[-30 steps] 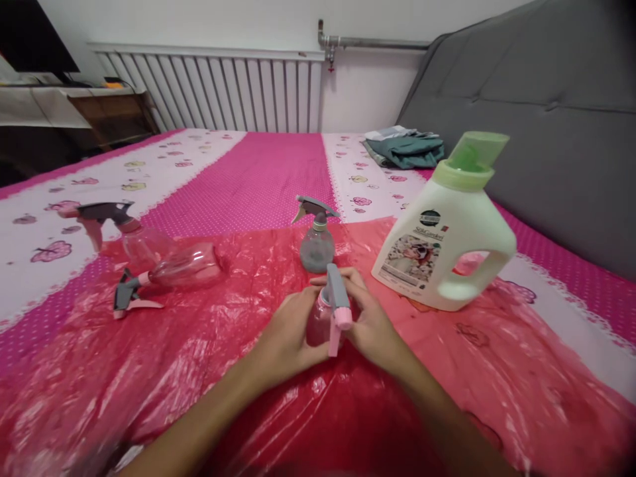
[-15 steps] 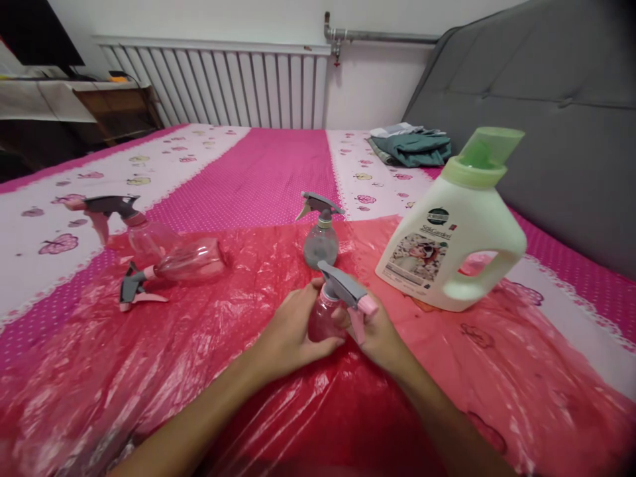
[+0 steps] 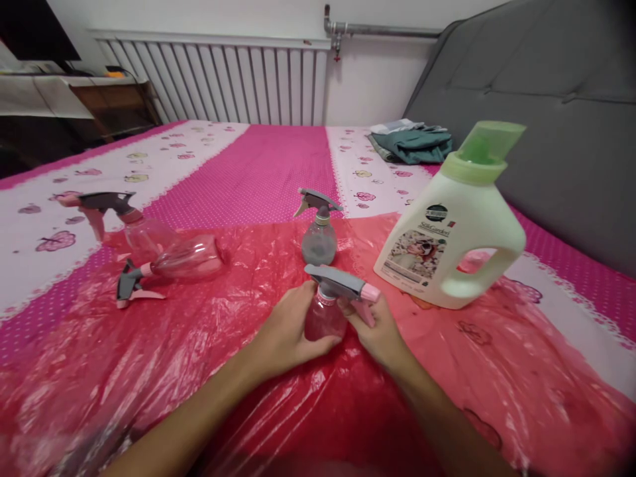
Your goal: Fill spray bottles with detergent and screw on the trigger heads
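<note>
A small pink spray bottle (image 3: 325,319) stands upright on the red plastic sheet (image 3: 223,358). My left hand (image 3: 285,334) is wrapped round its body. My right hand (image 3: 378,331) grips the neck under the grey trigger head (image 3: 338,281), whose pink nozzle points right. Just behind stands a second small spray bottle (image 3: 318,237) with a grey head, untouched. A large white detergent jug (image 3: 454,228) with a green cap stands to the right of my hands.
Two clear pink spray bottles (image 3: 169,255) lie on their sides at the left edge of the sheet. Folded teal clothes (image 3: 412,142) rest far back on the pink bedspread (image 3: 258,172). A grey headboard (image 3: 546,119) rises on the right, a radiator (image 3: 223,83) behind.
The trigger head on the held bottle has turned from pointing toward me to pointing right. Both hands stayed on the bottle.
</note>
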Demonstrator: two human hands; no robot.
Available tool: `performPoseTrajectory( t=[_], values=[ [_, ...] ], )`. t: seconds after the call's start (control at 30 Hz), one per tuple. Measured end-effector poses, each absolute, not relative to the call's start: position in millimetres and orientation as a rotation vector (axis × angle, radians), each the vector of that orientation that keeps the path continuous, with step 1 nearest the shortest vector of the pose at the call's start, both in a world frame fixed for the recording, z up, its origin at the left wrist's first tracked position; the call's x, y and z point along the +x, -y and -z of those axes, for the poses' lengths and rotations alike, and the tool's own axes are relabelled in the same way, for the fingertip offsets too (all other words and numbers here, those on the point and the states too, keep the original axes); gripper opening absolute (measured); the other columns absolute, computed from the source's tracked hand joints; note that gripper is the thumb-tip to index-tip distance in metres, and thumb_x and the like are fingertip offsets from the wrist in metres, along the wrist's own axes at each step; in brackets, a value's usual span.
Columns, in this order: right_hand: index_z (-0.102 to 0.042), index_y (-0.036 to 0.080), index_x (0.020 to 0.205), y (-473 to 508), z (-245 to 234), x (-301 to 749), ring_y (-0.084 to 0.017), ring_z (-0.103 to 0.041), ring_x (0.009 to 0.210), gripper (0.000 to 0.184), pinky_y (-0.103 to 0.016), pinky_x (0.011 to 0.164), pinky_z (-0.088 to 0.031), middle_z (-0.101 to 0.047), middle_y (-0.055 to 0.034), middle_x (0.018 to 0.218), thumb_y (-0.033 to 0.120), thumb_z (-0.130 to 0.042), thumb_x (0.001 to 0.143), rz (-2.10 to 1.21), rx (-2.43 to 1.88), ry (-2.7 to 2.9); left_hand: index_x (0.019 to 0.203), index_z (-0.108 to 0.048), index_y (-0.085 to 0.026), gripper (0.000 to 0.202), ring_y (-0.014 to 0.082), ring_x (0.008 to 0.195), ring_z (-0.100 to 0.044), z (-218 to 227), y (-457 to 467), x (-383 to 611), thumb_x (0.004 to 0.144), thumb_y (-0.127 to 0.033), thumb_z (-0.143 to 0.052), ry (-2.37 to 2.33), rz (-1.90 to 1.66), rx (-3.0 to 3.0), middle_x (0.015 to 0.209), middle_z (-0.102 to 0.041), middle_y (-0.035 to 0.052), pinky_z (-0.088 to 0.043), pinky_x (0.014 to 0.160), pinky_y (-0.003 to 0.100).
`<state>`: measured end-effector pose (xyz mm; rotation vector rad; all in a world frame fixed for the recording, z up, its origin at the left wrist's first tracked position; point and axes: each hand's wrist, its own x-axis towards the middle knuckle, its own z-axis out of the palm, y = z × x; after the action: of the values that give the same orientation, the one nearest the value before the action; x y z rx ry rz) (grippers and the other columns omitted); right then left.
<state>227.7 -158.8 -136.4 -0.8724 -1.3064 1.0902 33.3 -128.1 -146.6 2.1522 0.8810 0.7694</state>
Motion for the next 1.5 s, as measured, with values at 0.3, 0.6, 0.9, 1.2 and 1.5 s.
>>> performPoseTrajectory(
  t=[0.3,0.6,0.9,1.2,1.5],
  values=[
    [-0.081,0.032,0.134,158.9,141.3,216.0,-0.026,-0.078,0.124,0.052,-0.044,0.118,-0.064,-0.08,-0.0077,0.133,0.061,-0.088,0.091,-1.054,-0.956,1.28,0.141,-0.057,-0.027,0.055,0.035,0.126,-0.075,146.2,130.0,34.1,0.093,-0.036,-0.082,-0.865,-0.789,2.154,0.139,-0.075,0.0112,-0.061,0.109,0.055],
    [-0.086,0.031,0.115,160.8,137.7,215.1,-0.028,-0.082,0.116,0.05,-0.051,0.115,-0.066,-0.086,-0.0083,0.116,0.074,-0.082,0.091,-1.056,-0.923,1.196,0.144,-0.056,-0.025,0.059,0.038,0.127,-0.074,144.5,129.0,34.6,0.094,-0.043,-0.08,-0.874,-0.79,2.174,0.143,-0.074,0.0142,-0.062,0.11,0.059],
    [-0.085,0.03,0.117,162.5,138.4,216.4,-0.028,-0.08,0.113,0.052,-0.051,0.114,-0.065,-0.084,-0.0092,0.121,0.076,-0.076,0.095,-1.017,-0.975,1.205,0.151,-0.054,-0.026,0.066,0.0386,0.136,-0.071,145.9,129.2,31.9,0.094,-0.044,-0.082,-0.859,-0.759,2.158,0.15,-0.072,0.0153,-0.058,0.118,0.061],
    [-0.074,0.026,0.125,170.6,131.1,220.7,-0.026,-0.08,0.106,0.052,-0.043,0.101,-0.068,-0.084,-0.0092,0.113,0.069,-0.077,0.096,-0.939,-1.044,1.202,0.152,-0.055,-0.024,0.071,0.0394,0.141,-0.07,142.6,131.9,30.9,0.09,-0.042,-0.084,-0.909,-0.757,2.113,0.153,-0.07,0.016,-0.056,0.124,0.06],
    [-0.071,0.026,0.125,165.9,138.4,208.3,-0.025,-0.08,0.117,0.042,-0.04,0.107,-0.065,-0.081,-0.01,0.125,0.058,-0.076,0.1,-0.902,-1.025,1.271,0.142,-0.061,-0.024,0.06,0.0361,0.132,-0.072,144.7,137.7,29.6,0.087,-0.034,-0.083,-0.905,-0.762,2.124,0.144,-0.074,0.0133,-0.059,0.117,0.053]
  ],
)
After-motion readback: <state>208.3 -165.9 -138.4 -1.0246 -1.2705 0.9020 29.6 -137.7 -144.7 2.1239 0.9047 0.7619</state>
